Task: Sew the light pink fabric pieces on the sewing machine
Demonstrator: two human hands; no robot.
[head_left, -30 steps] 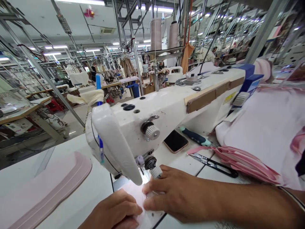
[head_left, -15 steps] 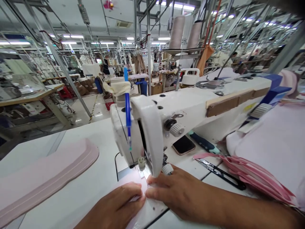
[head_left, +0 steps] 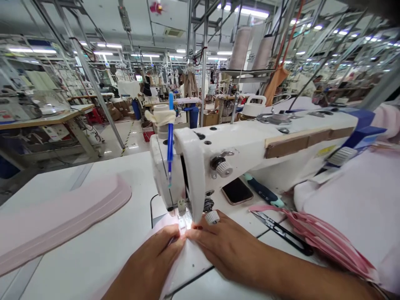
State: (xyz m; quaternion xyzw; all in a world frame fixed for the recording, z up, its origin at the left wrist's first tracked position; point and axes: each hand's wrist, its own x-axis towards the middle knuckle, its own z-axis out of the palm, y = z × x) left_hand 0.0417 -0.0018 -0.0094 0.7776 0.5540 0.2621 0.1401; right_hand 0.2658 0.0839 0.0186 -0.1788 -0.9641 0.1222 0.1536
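A white sewing machine (head_left: 231, 146) stands over the table, its lamp lighting the presser foot (head_left: 183, 221). Just left of the foot, my left hand (head_left: 156, 254) pinches a pale pink fabric (head_left: 161, 225). My right hand (head_left: 225, 246) presses its fingertips together on the fabric's edge, right at the foot, and its thumb nearly touches the left fingers. Part of the fabric is hidden under my hands. A blue pen (head_left: 170, 141) is fixed upright on the machine head.
A curved pink piece (head_left: 93, 204) lies at the left. Right of the machine are a phone (head_left: 237, 191), a dark-handled tool (head_left: 262, 189), thread snips (head_left: 284, 233), pink strips (head_left: 331, 239) and a pale pink fabric pile (head_left: 353, 196). Thread cones (head_left: 240, 49) stand behind.
Both hands have moved slightly up and left in the view, closer to the presser foot, with the fabric between them. The camera view has shifted a little.
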